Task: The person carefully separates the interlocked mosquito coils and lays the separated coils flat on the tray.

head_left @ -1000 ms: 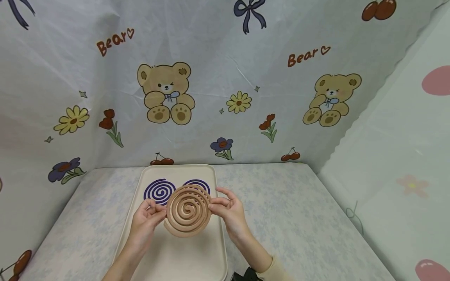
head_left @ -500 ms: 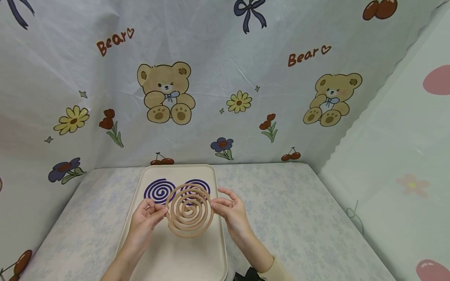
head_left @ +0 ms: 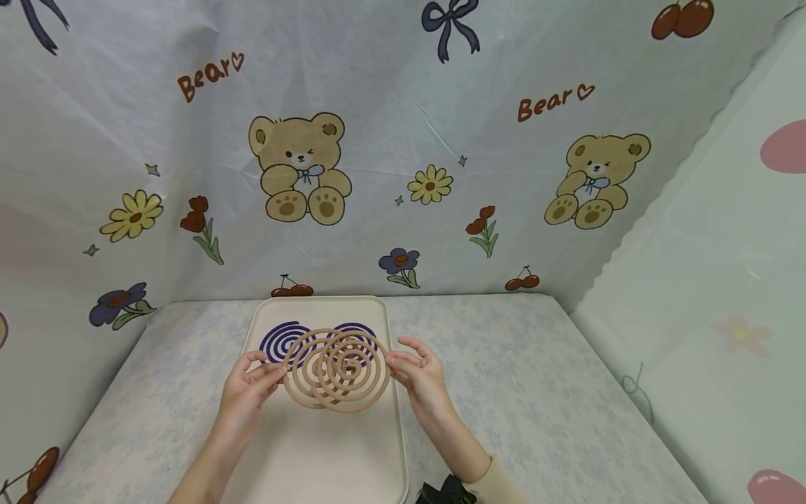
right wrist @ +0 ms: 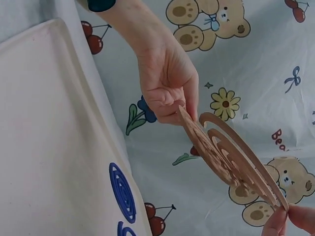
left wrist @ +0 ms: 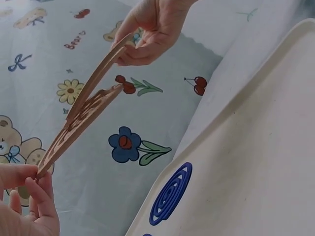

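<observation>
Two brown mosquito coils overlap in the air between my hands. In the head view my left hand (head_left: 244, 388) pinches the left edge of one coil (head_left: 294, 396). My right hand (head_left: 428, 378) pinches the right edge of the other coil (head_left: 350, 367). Both wrist views show the coils from the side, spread apart in part and still crossing. On the tray behind lie two blue mosquito coils: the left blue coil (head_left: 283, 343) shows for the most part, while the right blue coil (head_left: 354, 326) is partly hidden behind the brown pair.
A cream tray (head_left: 315, 455) with a raised rim lies under my hands on a pale marbled table (head_left: 504, 392). A printed bear cloth (head_left: 378, 126) stands up behind the table. Near my right wrist is a black object (head_left: 446, 491).
The brown coils lay almost one on the other; now they have slid apart sideways. My left hand has moved left and slightly up, my right hand slightly right. The blue coils stay put.
</observation>
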Tool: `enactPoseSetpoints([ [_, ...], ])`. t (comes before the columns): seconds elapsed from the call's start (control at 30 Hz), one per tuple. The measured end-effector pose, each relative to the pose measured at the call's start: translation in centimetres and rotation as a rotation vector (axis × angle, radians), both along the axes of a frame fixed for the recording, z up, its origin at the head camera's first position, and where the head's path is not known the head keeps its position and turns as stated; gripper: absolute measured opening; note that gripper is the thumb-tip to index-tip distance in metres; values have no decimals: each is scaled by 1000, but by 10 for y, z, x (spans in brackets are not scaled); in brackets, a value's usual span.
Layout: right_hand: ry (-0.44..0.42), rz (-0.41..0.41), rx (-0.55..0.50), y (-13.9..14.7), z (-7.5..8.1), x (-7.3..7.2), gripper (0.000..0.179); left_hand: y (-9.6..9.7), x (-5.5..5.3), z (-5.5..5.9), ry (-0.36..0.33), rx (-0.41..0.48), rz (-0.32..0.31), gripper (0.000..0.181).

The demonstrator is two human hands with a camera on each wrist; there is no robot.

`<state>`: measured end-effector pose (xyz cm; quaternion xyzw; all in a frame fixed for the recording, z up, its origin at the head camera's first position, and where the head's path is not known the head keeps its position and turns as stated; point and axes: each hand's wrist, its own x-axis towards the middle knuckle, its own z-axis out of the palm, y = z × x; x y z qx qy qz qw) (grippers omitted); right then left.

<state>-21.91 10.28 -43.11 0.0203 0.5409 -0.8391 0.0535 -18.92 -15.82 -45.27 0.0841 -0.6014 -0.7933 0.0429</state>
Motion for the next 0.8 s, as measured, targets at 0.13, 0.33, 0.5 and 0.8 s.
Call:
enactPoseSetpoints([
  [0.13,-17,-9,-13,1,-5,-5,34,-7,-2,-3,-7,-6,-8,28],
  [0.33,-45,-4,-37,3,-14,-12,30,-22,-8,-12,24,-16,-71,27],
  [0.5,-58,1,-34,2,-21,-16,28,-34,-14,-17,-48,-127,-126,27],
  [0.8,-80,-13,-2,-1,-38,-24,24,-54,-21,-32,8,-272,-255,34],
])
